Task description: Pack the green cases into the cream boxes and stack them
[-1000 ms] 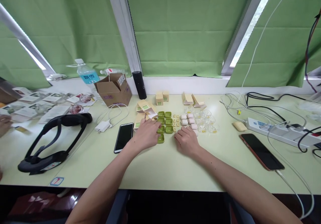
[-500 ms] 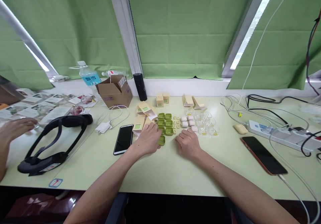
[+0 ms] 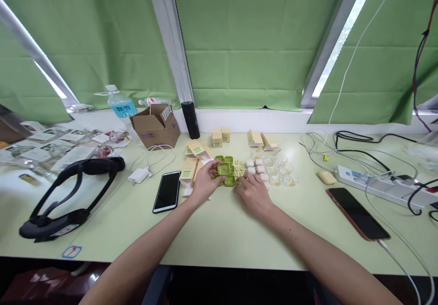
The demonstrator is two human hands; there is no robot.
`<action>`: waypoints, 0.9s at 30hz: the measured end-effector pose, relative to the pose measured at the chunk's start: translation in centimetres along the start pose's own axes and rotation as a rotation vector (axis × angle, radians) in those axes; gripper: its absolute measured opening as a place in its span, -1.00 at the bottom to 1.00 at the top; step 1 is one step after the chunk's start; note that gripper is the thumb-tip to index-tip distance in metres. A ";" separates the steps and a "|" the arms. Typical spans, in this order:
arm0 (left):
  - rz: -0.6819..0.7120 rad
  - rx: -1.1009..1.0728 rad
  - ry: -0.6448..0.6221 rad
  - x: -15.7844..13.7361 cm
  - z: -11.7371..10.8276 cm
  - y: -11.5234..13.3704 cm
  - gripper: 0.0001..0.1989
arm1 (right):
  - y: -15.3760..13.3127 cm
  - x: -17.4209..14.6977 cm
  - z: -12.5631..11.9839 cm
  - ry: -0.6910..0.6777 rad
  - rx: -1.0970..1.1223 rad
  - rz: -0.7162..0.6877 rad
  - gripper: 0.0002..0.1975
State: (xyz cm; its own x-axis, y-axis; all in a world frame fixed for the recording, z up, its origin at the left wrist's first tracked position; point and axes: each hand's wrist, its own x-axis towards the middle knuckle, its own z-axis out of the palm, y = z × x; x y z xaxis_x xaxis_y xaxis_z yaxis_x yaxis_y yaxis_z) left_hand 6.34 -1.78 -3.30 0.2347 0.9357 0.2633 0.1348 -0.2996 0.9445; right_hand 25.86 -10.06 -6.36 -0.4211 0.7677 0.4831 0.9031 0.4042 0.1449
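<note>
left hand: (image 3: pixel 204 184) fingers pinch one green tray (image 3: pixel 224 168) by its edges, lifted just above the other trays, open side facing the camera.
right hand: (image 3: pixel 253 194) rests on the desk (image 3: pixel 219 232) just right of the green tray cluster (image 3: pixel 228 177); fingers (image 3: pixel 241 183) curled together, tips touching or nearly touching the cluster's right edge. Can't tell if anything is pinched under them.
step in hand: my read is one tray is being singled out of the grid.
how to do it well: keep the pinch on opposite rims, not the thin corner; lift straight up so neighbours don't drag; the right hand should pin the rest of the cluster flat while the left clears it.
risk: the trays sit packed edge to edge, so a tilted pull probably shifts the row; the small beige tiles (image 3: pixel 240 167) lie just beside it and could get swept.
tray look: small, square, rounded corners, olive green, shallow recess with a raised rim; matte plastic by the look; probably light and stiff.
tray position: centre of the desk, between the beige cartons (image 3: pixel 194 155) on the left and the pink pieces (image 3: pixel 257 164) on the right.
further right: clear cups (image 3: pixel 282 170) touching each other in a loose group.
nearby: black phone (image 3: pixel 167 191) left of the left hand, apart from it; second phone (image 3: pixel 357 213) well off to the right, cable attached.
back edge: cardboard box (image 3: pixel 155 129), black cylinder (image 3: pixel 190 119).
</note>
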 end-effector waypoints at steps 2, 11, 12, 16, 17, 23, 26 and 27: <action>0.040 -0.124 0.016 -0.2 0.1 0.2 -0.49 | 0.0 -0.1 0.0 -0.020 -0.006 -0.001 -0.87; 0.082 -0.449 -0.052 -1.1 0.1 0.9 -0.45 | 0.2 0.1 0.2 -0.024 -0.078 -0.020 -0.85; 0.058 -0.470 -0.052 -1.0 0.2 0.6 -0.44 | 0.2 0.1 0.2 -0.016 -0.080 -0.025 -0.85; 0.002 -0.504 -0.061 -1.1 0.5 -0.5 -0.41 | 0.2 0.0 -0.1 0.010 -0.064 -0.011 -0.82; 0.003 -0.504 -0.065 -1.1 0.6 -0.5 -0.41 | 0.2 -0.1 -0.3 0.019 -0.054 -0.002 -0.80; 0.028 -0.512 -0.082 -1.6 0.7 0.1 -0.54 | 0.8 -0.2 -1.5 0.150 0.040 0.052 -0.60; -0.005 -0.463 -0.073 -1.6 0.7 0.4 -0.63 | 1.0 -0.3 -1.5 0.181 0.075 0.049 -0.53; -0.013 -0.433 -0.061 -1.6 0.8 0.3 -0.64 | 1.0 -0.3 -1.4 0.186 0.078 0.041 -0.52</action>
State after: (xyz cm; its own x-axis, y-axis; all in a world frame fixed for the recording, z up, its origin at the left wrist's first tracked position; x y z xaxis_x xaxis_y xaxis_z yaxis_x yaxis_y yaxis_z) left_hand 6.75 -3.51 -3.53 0.2936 0.9225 0.2507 -0.2751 -0.1696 0.9463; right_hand 26.97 -10.60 -5.19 -0.3549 0.6824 0.6391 0.9069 0.4173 0.0581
